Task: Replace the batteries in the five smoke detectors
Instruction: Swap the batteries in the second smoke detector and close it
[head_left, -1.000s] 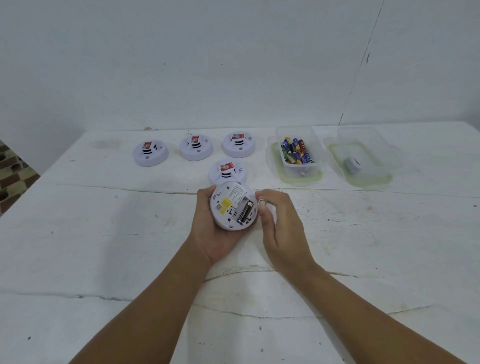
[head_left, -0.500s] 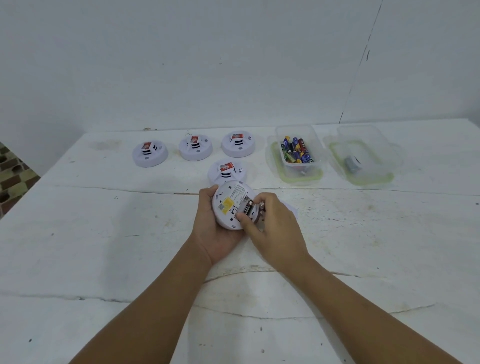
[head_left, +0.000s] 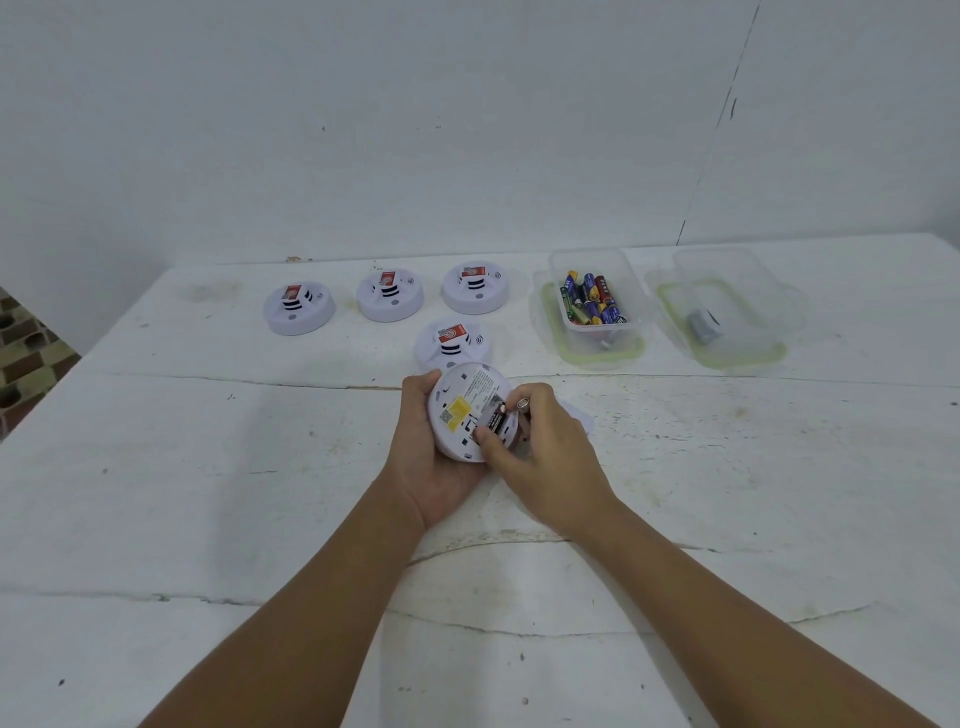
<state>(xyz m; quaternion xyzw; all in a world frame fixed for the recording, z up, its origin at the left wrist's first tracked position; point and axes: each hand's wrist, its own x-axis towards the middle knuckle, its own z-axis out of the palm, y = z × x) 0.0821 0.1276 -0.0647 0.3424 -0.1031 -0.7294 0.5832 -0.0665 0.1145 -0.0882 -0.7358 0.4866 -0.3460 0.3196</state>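
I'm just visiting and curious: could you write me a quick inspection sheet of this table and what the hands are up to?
Surface: white table, cracked and scuffed.
Job's things: held detector underside up, battery bay open; four detectors on the table; battery tub; second tub holding a grey item.
Clutter: nothing seen.
Grips: left hand cradles the detector; right hand pinches the battery in the bay.
Cables: nothing seen.
Surroundings: white wall.

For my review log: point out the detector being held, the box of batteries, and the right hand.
held detector (head_left: 460, 410), head view, on its labelled back face.
battery box (head_left: 636, 306), head view, on its clear right wall.
right hand (head_left: 545, 457), head view, on the back of the hand.
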